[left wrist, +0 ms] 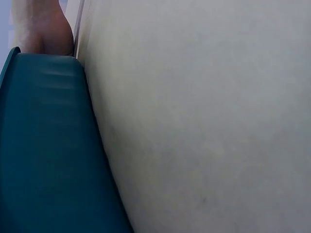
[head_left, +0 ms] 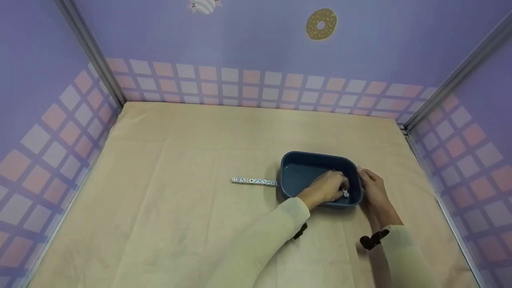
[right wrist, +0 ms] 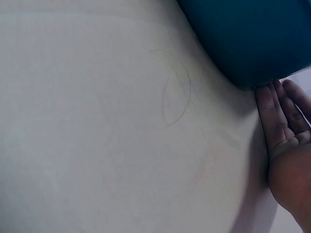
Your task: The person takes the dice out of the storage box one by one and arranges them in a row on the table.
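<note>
A dark blue rectangular box [head_left: 298,182] with rounded corners stands on the cloth, right of the middle. My left hand [head_left: 328,186] reaches over its near rim, down into the right end. Its fingers are bent, and the fingertips are hidden. Small white dice [head_left: 346,193] with dark marks show beside those fingers. My right hand [head_left: 374,190] lies against the box's outer right wall; in the right wrist view its fingers [right wrist: 272,111] are fairly straight and touch the box low down. Left of the box, a straight row of similar white dice [head_left: 254,181] runs up to its wall.
A beige cloth [head_left: 180,208] covers the table. Purple panels with pink and white squares [head_left: 230,82] enclose the back and both sides, joined by grey metal posts [head_left: 96,54]. Dark bows [head_left: 373,240] hang at the cuffs of the pale sleeves.
</note>
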`<state>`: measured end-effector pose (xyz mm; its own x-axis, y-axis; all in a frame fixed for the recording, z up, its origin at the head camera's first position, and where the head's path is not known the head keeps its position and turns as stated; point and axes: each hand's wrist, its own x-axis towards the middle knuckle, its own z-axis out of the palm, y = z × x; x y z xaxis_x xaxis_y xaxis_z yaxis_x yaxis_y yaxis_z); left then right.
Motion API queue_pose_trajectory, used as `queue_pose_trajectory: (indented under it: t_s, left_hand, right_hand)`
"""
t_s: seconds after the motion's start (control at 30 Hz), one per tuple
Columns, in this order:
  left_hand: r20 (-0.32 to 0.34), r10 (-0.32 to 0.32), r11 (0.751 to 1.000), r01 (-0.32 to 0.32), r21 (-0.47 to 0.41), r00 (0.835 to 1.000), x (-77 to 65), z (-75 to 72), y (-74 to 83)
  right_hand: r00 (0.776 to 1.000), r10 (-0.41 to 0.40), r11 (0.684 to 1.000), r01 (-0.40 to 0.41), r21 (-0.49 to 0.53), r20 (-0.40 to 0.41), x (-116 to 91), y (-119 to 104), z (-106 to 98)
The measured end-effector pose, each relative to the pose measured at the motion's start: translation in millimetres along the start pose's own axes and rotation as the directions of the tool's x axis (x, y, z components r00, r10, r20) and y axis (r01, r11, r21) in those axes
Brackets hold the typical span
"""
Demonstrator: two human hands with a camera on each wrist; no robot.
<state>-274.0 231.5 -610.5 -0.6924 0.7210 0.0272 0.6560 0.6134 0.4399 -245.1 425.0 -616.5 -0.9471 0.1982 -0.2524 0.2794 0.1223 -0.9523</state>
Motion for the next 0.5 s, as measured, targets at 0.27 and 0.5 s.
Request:
queue_pose_trajectory:
  t_s: [0.27, 0.5]
  left_hand:
    - [-0.084, -0.035, 0.999, 0.032, -0.033, 0.996, -1.0, -4.9, 0.7]
    - [-0.268, -0.028, 0.968, -0.041, -0.248, 0.963, -18.4, -31.4, -1.9]
  right_hand:
    - [0.999, -0.039, 0.999, 0.039, 0.0, -0.013, 7, 9, 0]
    - [0.999, -0.043, 0.999, 0.043, -0.01, 0.014, -12, -11, 5]
